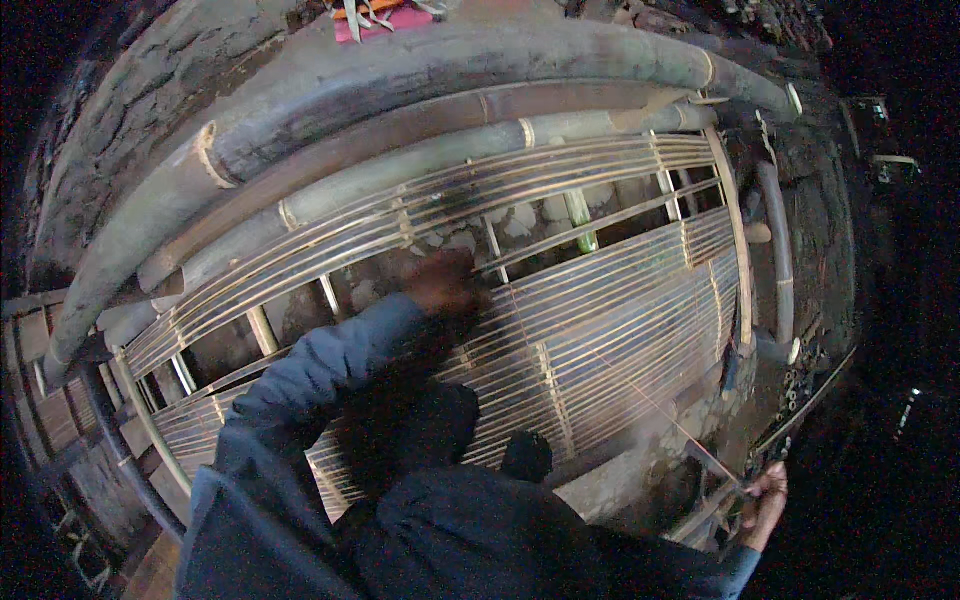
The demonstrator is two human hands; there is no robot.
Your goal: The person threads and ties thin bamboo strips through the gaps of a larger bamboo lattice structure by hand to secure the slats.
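Observation:
A panel of thin bamboo slats [620, 300] lies in front of me, bound across by crosswise strips. My left hand [445, 285] is over its middle, at a gap between the slats and beside the end of a loose-looking slat [600, 228]. Blur and shadow hide its fingers. Out at the lower right, my right hand [767, 493] is closed, pinching a thin reddish cord [665, 412]. This cord stretches tight from the hand back toward the middle of the panel.
Thick bamboo poles [450, 65] run along the far side. A wooden end bar [738, 240] borders the panel at right. A green piece of bamboo [580, 220] shows through the gap. Pink and orange items [385, 18] lie beyond the poles. Stone-like ground [140, 110] surrounds it.

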